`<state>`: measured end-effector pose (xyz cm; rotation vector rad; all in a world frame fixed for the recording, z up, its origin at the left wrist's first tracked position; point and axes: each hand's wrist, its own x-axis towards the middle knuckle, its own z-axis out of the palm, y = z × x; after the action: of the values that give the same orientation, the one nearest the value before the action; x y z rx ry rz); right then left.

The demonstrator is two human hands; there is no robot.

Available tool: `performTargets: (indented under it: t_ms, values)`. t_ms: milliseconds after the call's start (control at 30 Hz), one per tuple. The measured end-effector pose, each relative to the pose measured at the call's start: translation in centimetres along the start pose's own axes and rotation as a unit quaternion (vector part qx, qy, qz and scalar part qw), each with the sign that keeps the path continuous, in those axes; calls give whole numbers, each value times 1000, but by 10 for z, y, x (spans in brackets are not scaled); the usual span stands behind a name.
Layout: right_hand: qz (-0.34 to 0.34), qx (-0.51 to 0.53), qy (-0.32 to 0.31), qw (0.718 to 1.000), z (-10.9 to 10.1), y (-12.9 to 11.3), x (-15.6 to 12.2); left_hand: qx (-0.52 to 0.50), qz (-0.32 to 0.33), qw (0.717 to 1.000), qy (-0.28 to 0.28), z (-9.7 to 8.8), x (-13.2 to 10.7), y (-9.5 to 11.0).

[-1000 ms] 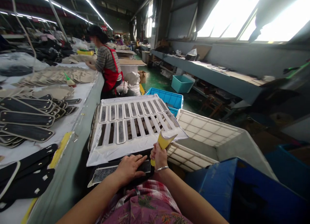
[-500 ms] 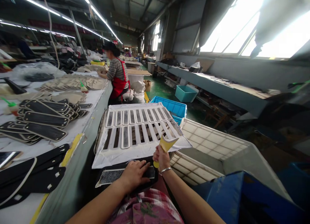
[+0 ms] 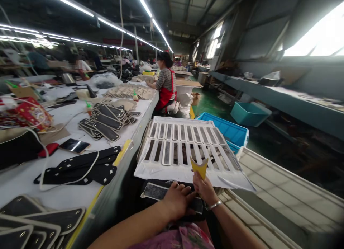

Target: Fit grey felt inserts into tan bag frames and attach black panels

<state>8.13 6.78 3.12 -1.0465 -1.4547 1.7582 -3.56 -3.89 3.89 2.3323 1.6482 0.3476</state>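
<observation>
My left hand (image 3: 179, 199) lies with fingers spread on a dark grey strip with pale edges (image 3: 154, 191), pressing it onto a black pad across my lap; part of the strip is hidden under the hand. A yellow scraper (image 3: 200, 167) with a concave, forked end points upward in my closed right hand (image 3: 204, 188), just right of the left one. Beyond both hands stands a white slotted rack (image 3: 161, 172). Dark strips fill its far row, and a single pale-edged strip (image 3: 167, 153) lies in the near row.
The worktable (image 3: 145, 114) at left carries stacked dark panels (image 3: 107, 121), black pieces (image 3: 80, 168), a phone (image 3: 74, 145) and glue bottles. A white crate (image 3: 290, 177) and a blue crate (image 3: 228, 128) stand at right. A co-worker (image 3: 168, 82) in a red apron sits ahead.
My view has turned left, so the scene sits further right and more of the worktable shows. The scraper is tilted more upright; my left hand stays on the strip.
</observation>
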Motion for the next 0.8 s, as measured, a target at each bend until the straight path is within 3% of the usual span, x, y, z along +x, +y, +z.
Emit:
performTargets:
  t_ms: [67,133,167,233,300,333,400,467,533,633,800]
  values:
    - [3,-53,-37,998,-1,-12,-3,-28,-5,997,75,-5,-29,-10]
    - [14,-95,-77,992,-2,-24,-11,-69,-69,979,179,-9,-71,-26]
    - [24,-103,-92,990,0,-29,-17,-101,-145,951,255,-9,-93,-36]
    - [55,-90,-115,988,9,-35,-32,-228,-341,846,341,-7,-131,-55]
    - [88,-63,-136,985,26,-31,-48,-412,-428,737,323,-3,-151,-67]
    - [98,-52,-146,983,36,-26,-55,-505,-427,689,296,-1,-154,-70]
    - [90,-40,-157,983,56,-13,-67,-651,-374,616,239,3,-147,-72]
    - [47,-39,-149,987,73,0,-75,-728,-327,571,192,3,-134,-72]
    - [4,-50,-132,990,84,9,-80,-761,-305,551,156,1,-123,-75]
    - [-5,-62,-113,992,95,13,-84,-775,-275,554,129,0,-115,-85]
    - [21,-53,-167,984,108,17,-84,-787,-208,556,170,2,-108,-100]
